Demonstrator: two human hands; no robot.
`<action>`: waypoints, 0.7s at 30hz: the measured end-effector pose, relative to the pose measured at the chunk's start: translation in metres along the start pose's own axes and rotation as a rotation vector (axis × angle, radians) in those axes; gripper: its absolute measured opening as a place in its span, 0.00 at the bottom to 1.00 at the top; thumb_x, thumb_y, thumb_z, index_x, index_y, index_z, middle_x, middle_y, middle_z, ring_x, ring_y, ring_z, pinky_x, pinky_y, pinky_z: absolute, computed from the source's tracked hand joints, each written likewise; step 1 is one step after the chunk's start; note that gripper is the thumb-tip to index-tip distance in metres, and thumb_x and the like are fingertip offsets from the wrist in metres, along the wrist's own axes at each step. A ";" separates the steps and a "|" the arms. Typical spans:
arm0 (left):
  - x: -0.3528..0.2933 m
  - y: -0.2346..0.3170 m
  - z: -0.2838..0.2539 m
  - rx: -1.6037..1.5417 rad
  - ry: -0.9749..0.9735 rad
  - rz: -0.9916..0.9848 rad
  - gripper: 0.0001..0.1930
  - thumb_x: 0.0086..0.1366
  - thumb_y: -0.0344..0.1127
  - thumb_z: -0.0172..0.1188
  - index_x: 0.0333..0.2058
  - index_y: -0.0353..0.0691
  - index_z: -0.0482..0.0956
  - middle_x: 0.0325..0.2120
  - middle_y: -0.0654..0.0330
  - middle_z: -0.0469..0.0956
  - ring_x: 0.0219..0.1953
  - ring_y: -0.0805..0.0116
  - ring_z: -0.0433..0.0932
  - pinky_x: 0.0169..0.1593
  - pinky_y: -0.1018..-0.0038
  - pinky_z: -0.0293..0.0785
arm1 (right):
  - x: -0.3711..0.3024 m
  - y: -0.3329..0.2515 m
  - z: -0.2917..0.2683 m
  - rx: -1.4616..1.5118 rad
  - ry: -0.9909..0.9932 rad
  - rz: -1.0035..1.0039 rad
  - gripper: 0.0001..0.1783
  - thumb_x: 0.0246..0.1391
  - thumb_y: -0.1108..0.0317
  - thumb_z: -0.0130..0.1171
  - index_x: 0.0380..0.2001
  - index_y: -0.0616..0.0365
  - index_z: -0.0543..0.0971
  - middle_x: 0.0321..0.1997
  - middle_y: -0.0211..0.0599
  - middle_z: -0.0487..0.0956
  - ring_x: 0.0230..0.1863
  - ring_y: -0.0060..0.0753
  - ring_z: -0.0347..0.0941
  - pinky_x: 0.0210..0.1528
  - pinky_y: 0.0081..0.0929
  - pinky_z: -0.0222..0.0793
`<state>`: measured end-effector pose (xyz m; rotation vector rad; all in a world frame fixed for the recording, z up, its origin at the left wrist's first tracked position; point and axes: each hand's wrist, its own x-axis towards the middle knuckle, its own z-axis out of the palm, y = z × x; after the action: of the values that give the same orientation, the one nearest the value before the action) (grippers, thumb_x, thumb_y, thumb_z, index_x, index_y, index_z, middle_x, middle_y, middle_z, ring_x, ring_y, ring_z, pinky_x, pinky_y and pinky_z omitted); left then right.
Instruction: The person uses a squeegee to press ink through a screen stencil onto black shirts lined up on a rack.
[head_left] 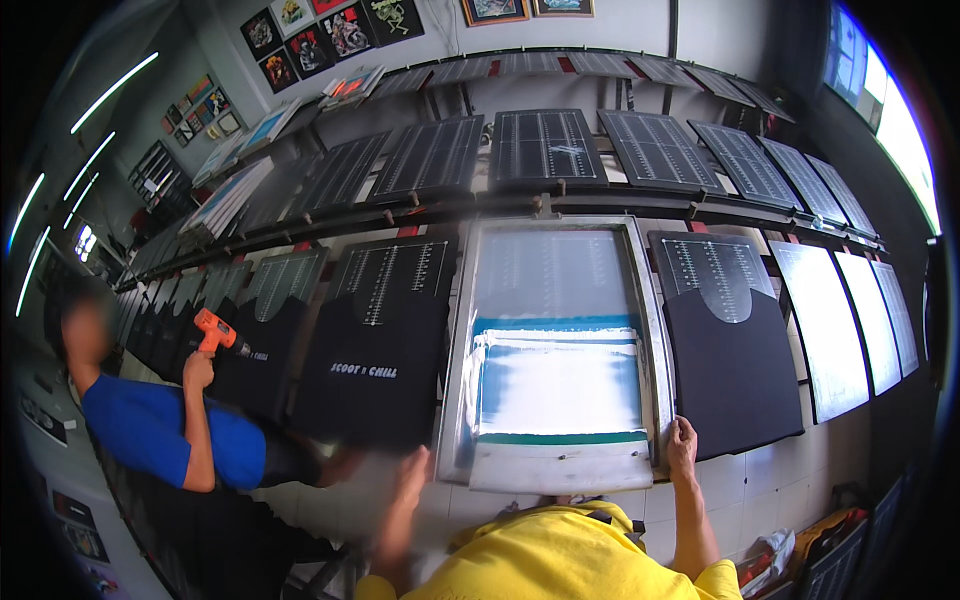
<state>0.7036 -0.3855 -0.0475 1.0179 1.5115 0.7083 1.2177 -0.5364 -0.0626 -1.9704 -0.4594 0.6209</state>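
Head view: right hand [682, 440] is clamped on the near right corner of the screen-printing frame [655, 330], which lies flat over a shirt board. Left hand [410, 475] is blurred beside the near left corner, so I can't tell its grip. Frame looks rigid and light-ish, but the inked mesh [558, 380] is probably delicate, so grab the metal edges. A co-worker [150, 420] to the left holds an orange heat gun [213, 328].

One screen-printing frame [556, 350] lay flat. One orange heat gun [214, 329] was in a co-worker's grip. Three black shirts [375, 370] covered front-row pallets. Two bare white pallets [822, 325] stood at the right. Five framed pictures hung on the wall [330, 30] at upper left.
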 end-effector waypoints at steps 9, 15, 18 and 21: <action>-0.005 0.022 0.016 0.405 0.100 0.476 0.13 0.66 0.36 0.62 0.34 0.27 0.81 0.17 0.60 0.72 0.22 0.80 0.65 0.27 0.73 0.64 | -0.004 -0.006 0.001 0.029 0.031 -0.010 0.15 0.67 0.64 0.53 0.48 0.63 0.80 0.37 0.34 0.81 0.38 0.23 0.73 0.42 0.23 0.69; -0.010 0.037 0.013 0.549 0.026 0.325 0.14 0.65 0.39 0.64 0.39 0.32 0.84 0.30 0.51 0.85 0.32 0.66 0.82 0.40 0.70 0.76 | -0.004 -0.006 -0.001 0.057 0.021 -0.015 0.14 0.67 0.65 0.54 0.46 0.63 0.81 0.31 0.30 0.80 0.31 0.19 0.70 0.35 0.21 0.66; -0.010 0.045 0.015 0.610 0.018 0.270 0.13 0.65 0.39 0.64 0.39 0.33 0.84 0.29 0.51 0.85 0.32 0.65 0.83 0.40 0.70 0.76 | -0.002 -0.002 -0.001 0.051 0.032 -0.038 0.13 0.66 0.65 0.54 0.45 0.63 0.81 0.30 0.30 0.79 0.30 0.19 0.69 0.34 0.22 0.66; -0.007 0.030 0.019 0.459 0.110 0.509 0.13 0.65 0.35 0.62 0.29 0.29 0.79 0.16 0.53 0.72 0.19 0.71 0.68 0.27 0.69 0.66 | -0.001 -0.003 0.000 0.040 0.018 -0.039 0.13 0.66 0.66 0.54 0.46 0.63 0.81 0.32 0.32 0.80 0.32 0.20 0.71 0.36 0.22 0.67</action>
<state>0.7283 -0.3798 -0.0221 1.7758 1.5590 0.7915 1.2166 -0.5357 -0.0595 -1.9231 -0.4698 0.5828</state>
